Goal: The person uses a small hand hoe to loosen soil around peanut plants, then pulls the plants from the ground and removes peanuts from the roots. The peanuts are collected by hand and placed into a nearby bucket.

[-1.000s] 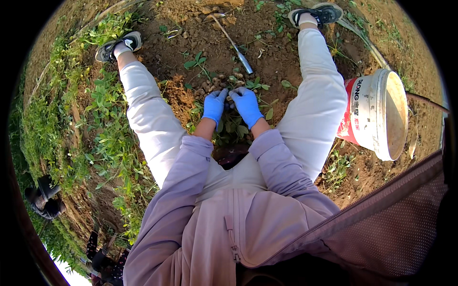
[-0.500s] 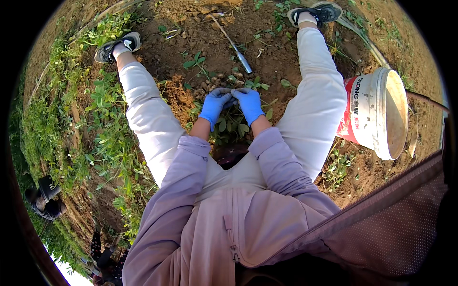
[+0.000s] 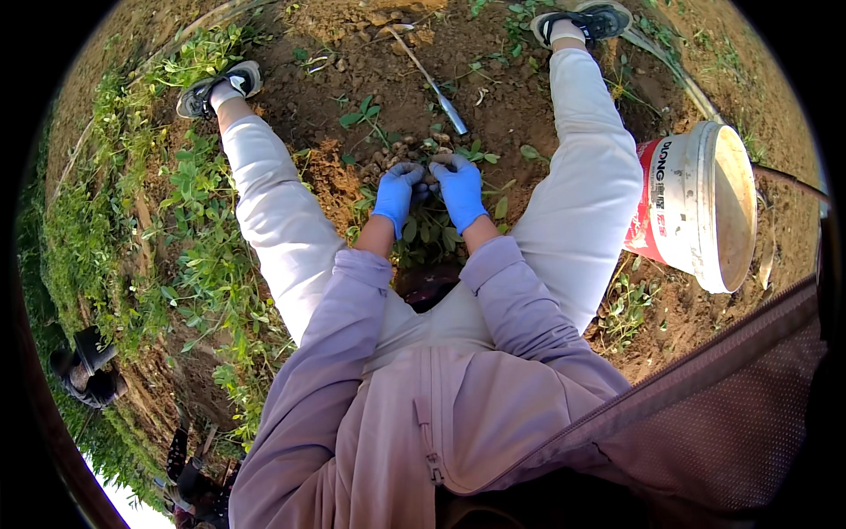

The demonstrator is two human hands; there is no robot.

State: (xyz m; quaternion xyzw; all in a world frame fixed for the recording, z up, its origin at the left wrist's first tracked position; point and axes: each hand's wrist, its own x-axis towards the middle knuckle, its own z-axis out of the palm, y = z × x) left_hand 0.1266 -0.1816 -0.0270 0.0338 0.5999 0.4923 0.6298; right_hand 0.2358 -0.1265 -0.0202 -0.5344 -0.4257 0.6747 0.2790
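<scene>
My left hand [image 3: 393,193], in a blue glove with soil-darkened fingertips, is closed at the root end of a leafy peanut plant [image 3: 427,236]. Right beside it, my right hand [image 3: 459,190], gloved alike, has its fingers curled in at the same root end. The fingertips of the two hands almost meet, and small brown pods show around them. The plant's green leaves lie between my wrists, toward my lap. Just beyond the gloves, a pile of soil-covered peanuts [image 3: 381,160] lies on the dirt.
A metal-ended digging tool with a long handle [image 3: 432,85] lies on the soil ahead. To the right, a white and red plastic bucket [image 3: 679,207] leans on its side by my leg. Green plants [image 3: 211,256] grow along the left, where other people [image 3: 88,370] are at the far edge.
My fingertips have parted slightly, and the right hand's fingers have shifted over the pods. The rest of the scene has moved only a little with the camera.
</scene>
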